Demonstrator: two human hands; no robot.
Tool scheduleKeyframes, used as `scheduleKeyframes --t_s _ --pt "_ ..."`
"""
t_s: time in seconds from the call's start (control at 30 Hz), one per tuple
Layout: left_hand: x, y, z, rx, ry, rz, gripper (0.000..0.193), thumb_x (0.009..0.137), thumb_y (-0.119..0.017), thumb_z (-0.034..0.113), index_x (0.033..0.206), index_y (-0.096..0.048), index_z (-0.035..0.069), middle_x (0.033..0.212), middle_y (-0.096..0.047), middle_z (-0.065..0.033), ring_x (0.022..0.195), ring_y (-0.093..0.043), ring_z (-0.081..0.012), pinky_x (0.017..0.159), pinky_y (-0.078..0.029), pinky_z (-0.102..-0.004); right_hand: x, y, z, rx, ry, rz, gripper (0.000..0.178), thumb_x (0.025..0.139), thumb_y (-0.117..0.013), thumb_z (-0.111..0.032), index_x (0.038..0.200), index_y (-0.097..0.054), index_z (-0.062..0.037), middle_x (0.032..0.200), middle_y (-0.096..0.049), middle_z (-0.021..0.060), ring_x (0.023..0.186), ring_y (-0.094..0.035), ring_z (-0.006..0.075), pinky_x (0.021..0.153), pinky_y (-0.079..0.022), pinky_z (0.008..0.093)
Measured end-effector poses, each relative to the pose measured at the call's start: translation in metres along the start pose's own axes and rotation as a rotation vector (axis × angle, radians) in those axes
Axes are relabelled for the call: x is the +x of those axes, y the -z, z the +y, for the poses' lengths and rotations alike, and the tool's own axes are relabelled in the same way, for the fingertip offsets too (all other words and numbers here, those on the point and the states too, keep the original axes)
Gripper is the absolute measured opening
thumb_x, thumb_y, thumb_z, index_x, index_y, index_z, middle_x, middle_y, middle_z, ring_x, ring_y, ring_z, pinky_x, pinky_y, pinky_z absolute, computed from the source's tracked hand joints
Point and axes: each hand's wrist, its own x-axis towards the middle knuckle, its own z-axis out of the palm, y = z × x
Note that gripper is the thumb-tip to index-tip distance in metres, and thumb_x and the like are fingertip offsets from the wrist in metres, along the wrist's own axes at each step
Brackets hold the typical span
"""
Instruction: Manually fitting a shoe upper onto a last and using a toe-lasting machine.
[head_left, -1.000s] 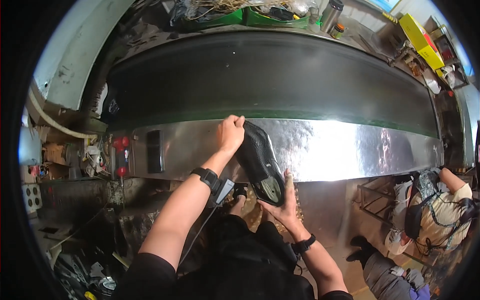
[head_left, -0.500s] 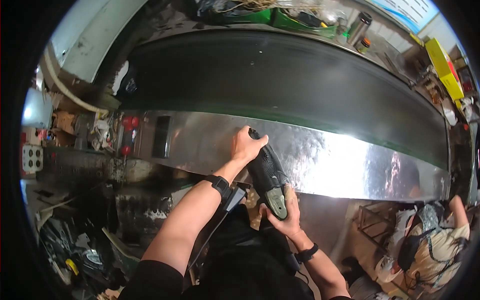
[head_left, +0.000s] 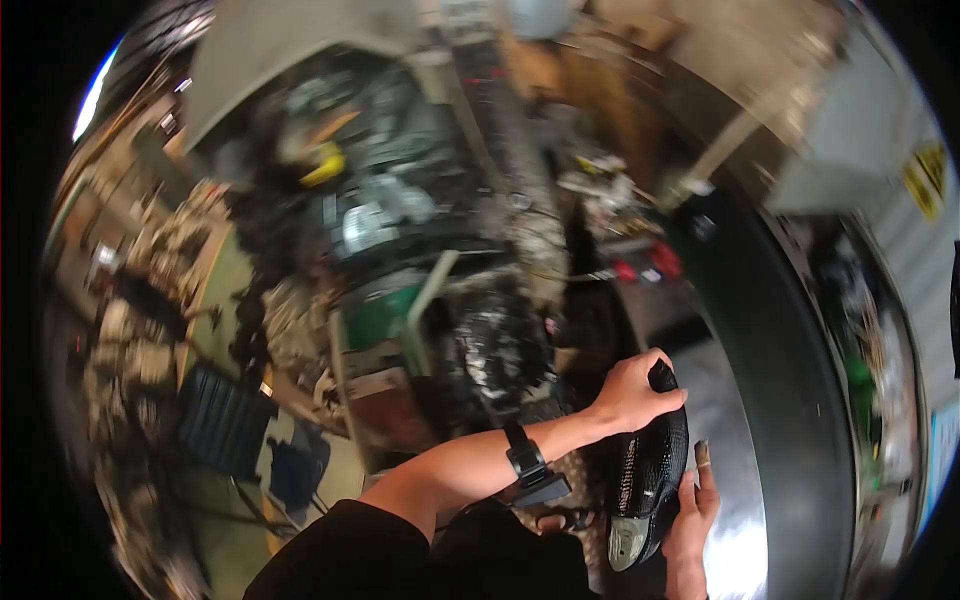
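Observation:
A black textured shoe upper sits over a grey-green shoe last, whose end shows a small hole. My left hand is closed around the far end of the upper, thumb across its top. On the right side of the upper is my right hand, with fingers stretched forward, one with a brownish covered tip. It is close against the upper's side; whether it touches cannot be made out. Both hands are by the left edge of a shiny metal ledge.
A dark conveyor belt runs along the ledge's right side. Red knobs stand at the ledge's far end. Left of my arm are shiny black plastic bags, a green bin and a dark chair. Much of the background is blurred.
My view has swung left, so the ledge and belt now lie to the right. The shoe upper on its last moved along with my hands. My right fingers have loosened from the last's end.

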Motion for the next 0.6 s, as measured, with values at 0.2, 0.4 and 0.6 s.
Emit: scheduleKeyframes --t_s 0.2,0.4,0.6 --pt "-0.07 0.219 0.01 0.055 -0.029 0.491 0.034 0.078 -0.085 0.025 0.096 -0.065 0.004 0.083 -0.068 -0.0049 0.08 -0.063 -0.0142 0.076 -0.053 -0.033 0.003 -0.201 -0.001 -0.045 -0.154 -0.464 0.056 0.102 -0.065 -0.015 0.15 -0.044 0.0052 0.12 -0.069 0.0093 0.11 -0.064 0.0153 0.1 -0.048 0.0304" --pt "-0.096 0.387 0.015 0.19 0.008 0.718 0.025 0.086 -0.078 0.023 0.092 -0.065 0.002 0.078 -0.064 -0.0014 0.076 -0.059 -0.0108 0.072 -0.048 -0.0304 0.02 -0.347 0.066 -0.175 0.089 -0.505 0.02 0.097 -0.074 -0.016 0.103 -0.067 0.0019 0.088 -0.063 -0.0034 0.08 -0.049 0.0047 0.073 -0.042 0.0232" --pt "-0.087 0.503 -0.026 -0.742 0.151 0.571 0.033 0.101 -0.061 0.039 0.108 -0.07 0.008 0.094 -0.072 -0.0028 0.085 -0.067 -0.016 0.082 -0.052 -0.0322 0.036 -0.45 0.077 0.074 -0.131 -0.583 0.029 0.101 -0.068 -0.02 0.118 -0.067 0.0035 0.108 -0.074 0.011 0.09 -0.071 0.0164 0.083 -0.059 0.0321"
